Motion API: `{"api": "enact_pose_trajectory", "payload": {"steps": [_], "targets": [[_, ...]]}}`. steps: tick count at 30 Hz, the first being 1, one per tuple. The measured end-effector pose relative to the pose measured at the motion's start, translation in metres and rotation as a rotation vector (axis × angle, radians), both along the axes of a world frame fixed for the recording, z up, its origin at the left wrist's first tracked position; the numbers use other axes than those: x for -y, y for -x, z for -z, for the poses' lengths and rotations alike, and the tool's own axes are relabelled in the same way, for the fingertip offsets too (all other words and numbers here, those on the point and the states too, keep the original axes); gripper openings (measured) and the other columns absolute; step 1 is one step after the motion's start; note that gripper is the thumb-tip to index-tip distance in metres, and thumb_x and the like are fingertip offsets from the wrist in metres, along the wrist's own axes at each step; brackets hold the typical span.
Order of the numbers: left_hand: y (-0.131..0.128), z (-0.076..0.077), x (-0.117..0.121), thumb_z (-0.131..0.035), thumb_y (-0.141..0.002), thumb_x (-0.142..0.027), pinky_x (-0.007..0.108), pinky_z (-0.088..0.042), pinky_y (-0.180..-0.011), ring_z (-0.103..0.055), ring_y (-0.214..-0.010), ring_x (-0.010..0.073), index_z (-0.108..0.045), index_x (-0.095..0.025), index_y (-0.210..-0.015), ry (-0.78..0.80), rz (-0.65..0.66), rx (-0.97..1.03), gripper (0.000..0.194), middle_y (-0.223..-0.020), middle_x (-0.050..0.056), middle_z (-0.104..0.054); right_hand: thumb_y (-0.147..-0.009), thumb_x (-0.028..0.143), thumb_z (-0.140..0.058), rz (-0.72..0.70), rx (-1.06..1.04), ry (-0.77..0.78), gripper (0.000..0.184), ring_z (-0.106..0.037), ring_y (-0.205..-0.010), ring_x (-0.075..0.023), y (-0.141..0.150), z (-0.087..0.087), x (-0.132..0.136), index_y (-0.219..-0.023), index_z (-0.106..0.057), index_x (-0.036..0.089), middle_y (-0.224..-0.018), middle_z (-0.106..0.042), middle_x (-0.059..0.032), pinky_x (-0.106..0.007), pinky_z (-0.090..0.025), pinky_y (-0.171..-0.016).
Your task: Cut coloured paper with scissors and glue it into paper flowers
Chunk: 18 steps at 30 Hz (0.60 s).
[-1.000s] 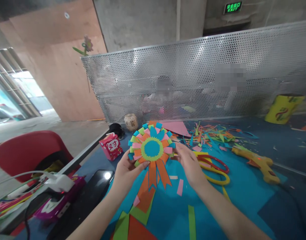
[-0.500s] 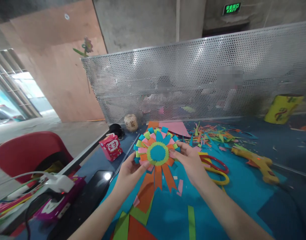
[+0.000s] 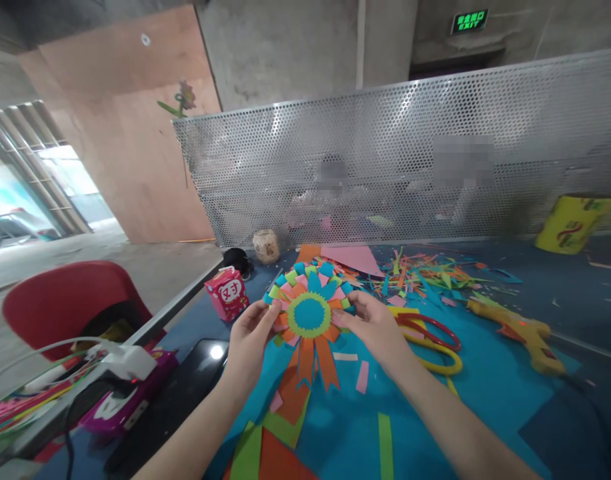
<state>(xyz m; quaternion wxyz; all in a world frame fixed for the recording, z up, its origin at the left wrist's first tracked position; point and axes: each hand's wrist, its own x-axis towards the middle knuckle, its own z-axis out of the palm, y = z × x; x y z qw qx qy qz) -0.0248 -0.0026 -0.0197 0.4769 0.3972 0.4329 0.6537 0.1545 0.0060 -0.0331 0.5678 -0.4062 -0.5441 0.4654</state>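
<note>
Between my two hands is a paper rosette [image 3: 309,315] with a round blue centre, a green zigzag ring, and looped petals in orange, pink, green and blue. Two orange ribbon tails hang from its lower edge. My left hand [image 3: 254,333] pinches the left rim with thumb and fingers. On the opposite rim, my right hand [image 3: 372,327] grips it the same way. Blue paper [image 3: 350,427] lies beneath, with orange and green pieces near my left forearm. Scissors [image 3: 430,340] with red and yellow handles rest beside my right wrist.
A yellow glue gun [image 3: 522,333] lies at right. Coloured paper shreds [image 3: 425,270] pile before the perforated metal screen [image 3: 375,153]. At left are a pink box [image 3: 227,294], a black phone [image 3: 205,373] and a purple power strip [image 3: 125,393]. A yellow roll [image 3: 575,223] stands far right.
The rosette has turned slightly in my hands, and its tails now hang straighter. My left hand has moved up along the rim. The whole view has shifted a little.
</note>
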Motion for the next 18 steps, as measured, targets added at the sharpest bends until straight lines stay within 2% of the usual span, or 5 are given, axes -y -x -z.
{"api": "enact_pose_trajectory", "payload": {"steps": [5, 9, 14, 18], "targets": [[0.002, 0.006, -0.003, -0.067, -0.062, -0.036, 0.02, -0.046, -0.049, -0.056, -0.055, 0.0107, -0.058, -0.017, -0.07, -0.009, 0.036, 0.029, 0.023, -0.064, -0.002, -0.061, -0.061, 0.032, -0.064, -0.037, -0.027, 0.046, 0.019, -0.055, -0.058, -0.012, -0.002, 0.0, -0.002, -0.07, -0.054, 0.017, -0.064, -0.059, 0.0022, -0.024, -0.043, -0.054], [0.002, 0.007, -0.002, -0.06, -0.067, -0.044, 0.023, -0.047, -0.052, -0.059, -0.059, 0.0137, -0.059, -0.016, -0.071, -0.007, 0.112, 0.047, 0.028, -0.065, 0.001, -0.063, -0.06, 0.034, -0.066, -0.005, -0.011, 0.112, 0.024, -0.049, -0.047, -0.0091, -0.003, -0.002, 0.0, -0.07, -0.054, 0.016, -0.058, -0.056, 0.0035, -0.022, -0.039, -0.044], [0.003, 0.006, -0.003, -0.069, -0.06, -0.037, 0.017, -0.043, -0.048, -0.053, -0.055, 0.0089, -0.056, -0.015, -0.063, 0.014, 0.018, -0.099, 0.025, -0.061, -0.003, -0.057, -0.057, 0.036, -0.067, -0.025, -0.017, 0.137, 0.028, -0.044, -0.043, -0.0068, -0.002, -0.007, 0.004, -0.066, -0.051, 0.016, -0.053, -0.053, 0.0048, -0.02, -0.034, -0.041], [0.004, 0.008, -0.003, -0.067, -0.06, -0.04, 0.017, -0.041, -0.046, -0.051, -0.052, 0.0082, -0.055, -0.016, -0.06, -0.015, 0.032, -0.075, 0.027, -0.058, -0.004, -0.054, -0.056, 0.038, -0.068, -0.043, -0.002, 0.162, 0.03, -0.041, -0.04, -0.0067, -0.001, -0.011, 0.007, -0.063, -0.049, 0.017, -0.047, -0.05, 0.0062, -0.021, -0.032, -0.041]]}}
